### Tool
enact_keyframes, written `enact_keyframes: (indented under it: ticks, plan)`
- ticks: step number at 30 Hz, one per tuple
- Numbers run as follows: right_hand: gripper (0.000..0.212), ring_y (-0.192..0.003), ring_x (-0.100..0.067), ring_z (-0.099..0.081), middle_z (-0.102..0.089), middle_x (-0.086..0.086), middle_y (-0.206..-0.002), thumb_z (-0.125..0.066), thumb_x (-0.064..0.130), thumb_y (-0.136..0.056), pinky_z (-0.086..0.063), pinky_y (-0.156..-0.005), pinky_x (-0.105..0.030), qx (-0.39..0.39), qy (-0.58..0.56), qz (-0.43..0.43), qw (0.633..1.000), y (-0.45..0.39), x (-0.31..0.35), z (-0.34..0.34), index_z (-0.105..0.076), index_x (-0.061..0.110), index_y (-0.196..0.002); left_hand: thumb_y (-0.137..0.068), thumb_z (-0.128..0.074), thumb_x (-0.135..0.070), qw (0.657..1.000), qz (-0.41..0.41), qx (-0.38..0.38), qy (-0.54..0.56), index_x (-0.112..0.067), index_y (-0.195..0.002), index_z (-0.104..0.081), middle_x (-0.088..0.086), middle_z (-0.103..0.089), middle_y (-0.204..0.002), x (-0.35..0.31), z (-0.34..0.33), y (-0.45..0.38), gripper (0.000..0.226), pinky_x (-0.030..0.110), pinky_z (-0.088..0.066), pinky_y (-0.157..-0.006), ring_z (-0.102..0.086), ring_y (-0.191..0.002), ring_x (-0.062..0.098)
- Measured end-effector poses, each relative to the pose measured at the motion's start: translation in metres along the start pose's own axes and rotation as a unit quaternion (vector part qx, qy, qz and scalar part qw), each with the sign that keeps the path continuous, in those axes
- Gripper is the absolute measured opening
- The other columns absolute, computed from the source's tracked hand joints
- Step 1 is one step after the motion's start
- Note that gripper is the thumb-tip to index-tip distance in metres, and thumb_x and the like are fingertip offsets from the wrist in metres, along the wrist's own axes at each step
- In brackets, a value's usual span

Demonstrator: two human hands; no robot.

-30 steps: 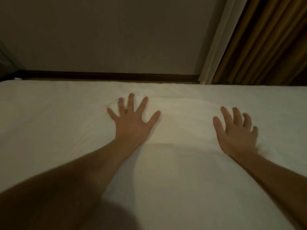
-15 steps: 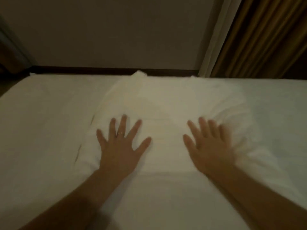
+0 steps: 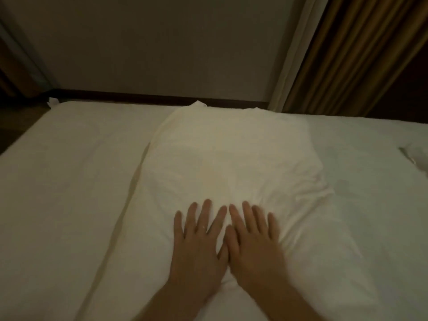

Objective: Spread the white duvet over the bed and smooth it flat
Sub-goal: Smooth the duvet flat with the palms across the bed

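Looking down from my head camera, I am pressing both palms flat onto the white duvet (image 3: pixel 231 163), which is lying bunched in a raised, wrinkled mound across the middle of the bed (image 3: pixel 58 181), reaching from the near edge up to the far edge by the wall (image 3: pixel 162 42). My left hand (image 3: pixel 199 246) is resting with its fingers straight and slightly fanned, a ring (image 3: pixel 203 226) showing on one finger, and it is gripping nothing. My right hand (image 3: pixel 252 246) is lying just beside it, fingers straight and close together, also holding nothing; the two thumbs are touching or nearly touching between the hands. Both hands are sitting on the near part of the mound, close to the near edge of the bed. Creases are running out from under my right hand toward the right side of the bed. To the left of the mound the bedding is lying flatter, with a long fold line running toward the near left corner. A brown curtain (image 3: pixel 347 54) is hanging beyond the far right corner, and a dark baseboard (image 3: pixel 139 98) is running along the far edge.
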State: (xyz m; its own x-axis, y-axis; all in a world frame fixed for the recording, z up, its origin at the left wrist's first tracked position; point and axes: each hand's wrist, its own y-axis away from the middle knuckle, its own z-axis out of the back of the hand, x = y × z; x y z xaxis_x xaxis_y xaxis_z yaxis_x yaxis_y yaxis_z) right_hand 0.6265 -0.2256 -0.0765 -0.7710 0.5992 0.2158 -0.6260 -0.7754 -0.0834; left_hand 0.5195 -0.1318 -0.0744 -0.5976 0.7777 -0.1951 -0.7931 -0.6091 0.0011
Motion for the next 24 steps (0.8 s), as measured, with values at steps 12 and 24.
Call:
enact_keyframes:
  ticks: [12,24]
  plan:
    - [0.064,-0.150,-0.024,-0.016,-0.020,-0.004,-0.162,-0.010,0.058,-0.097,-0.006,-0.121,-0.047,0.080,0.103,-0.128,0.983,0.051,-0.123,0.004,-0.023,0.033,-0.154,-0.095,-0.028,-0.063,0.992,0.109,-0.038,-0.056,-0.038,-0.152,-0.026,0.001,-0.023,-0.161,0.075,-0.025,0.032,0.063,0.056,-0.013,-0.117,-0.020,-0.148,0.028]
    - [0.051,-0.148,-0.030,-0.020,-0.028,-0.006,-0.159,-0.028,0.040,-0.102,-0.011,-0.119,-0.054,0.086,0.007,0.044,0.995,0.178,0.057,0.030,-0.037,0.027,-0.150,-0.087,-0.036,-0.043,0.996,0.004,0.049,-0.077,-0.022,-0.147,-0.043,0.008,-0.024,-0.161,-0.026,0.010,0.190,0.064,0.064,-0.018,-0.113,-0.018,-0.148,0.036]
